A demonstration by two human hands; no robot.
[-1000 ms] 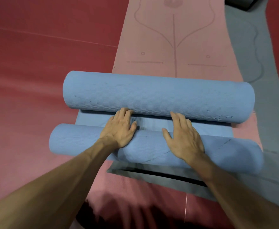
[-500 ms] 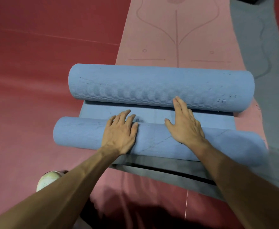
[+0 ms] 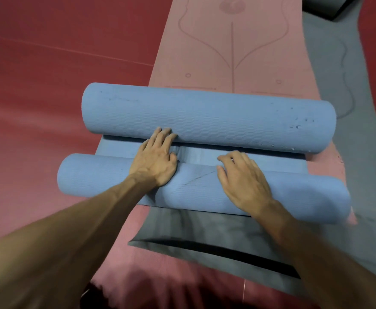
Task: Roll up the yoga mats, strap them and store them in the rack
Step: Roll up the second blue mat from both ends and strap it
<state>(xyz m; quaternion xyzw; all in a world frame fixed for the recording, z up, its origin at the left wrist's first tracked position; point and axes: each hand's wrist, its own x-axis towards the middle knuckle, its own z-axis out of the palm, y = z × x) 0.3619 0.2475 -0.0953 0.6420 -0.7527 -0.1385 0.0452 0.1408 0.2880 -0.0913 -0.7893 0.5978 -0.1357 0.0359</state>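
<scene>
Ribbed light-blue foam yoga mat (image 3: 205, 117), rolled from both ends. Dusty-pink flat mat (image 3: 231, 47) bears darker line drawing. Grey mat (image 3: 205, 233), black underside. Dark red floor (image 3: 49, 63).

The pink mat (image 3: 231, 52) runs hidden under the far blue roll (image 3: 205, 117); its top is cropped.
</scene>
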